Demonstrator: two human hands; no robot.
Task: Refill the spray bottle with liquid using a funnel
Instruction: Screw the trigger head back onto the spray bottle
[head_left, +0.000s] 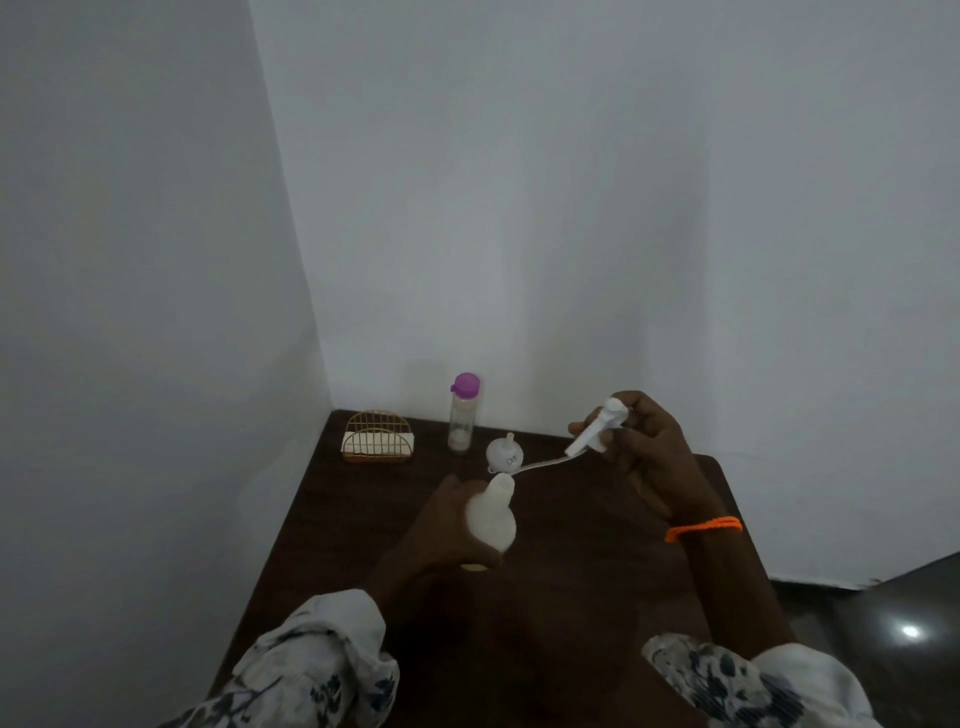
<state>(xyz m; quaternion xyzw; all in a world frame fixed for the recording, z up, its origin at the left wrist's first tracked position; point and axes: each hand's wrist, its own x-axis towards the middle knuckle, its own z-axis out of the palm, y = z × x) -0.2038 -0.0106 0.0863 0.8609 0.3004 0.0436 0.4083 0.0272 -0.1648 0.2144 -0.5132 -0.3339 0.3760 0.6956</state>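
Note:
My left hand (441, 525) grips the white spray bottle (491, 517) by its body, tilted with the open neck pointing away from me. My right hand (649, 447) holds the white spray head (597, 426) up to the right of the bottle. Its thin dip tube (540, 464) trails down to the left, with the tip near the bottle's neck. A small white funnel (503, 453) lies upside down on the dark table (597, 571), just behind the bottle. A clear bottle with a purple cap (464, 410) stands farther back near the wall.
A gold wire holder with white napkins (377, 437) sits at the table's back left corner. White walls close in on the left and behind. The table's right edge drops to a dark shiny floor (893, 623).

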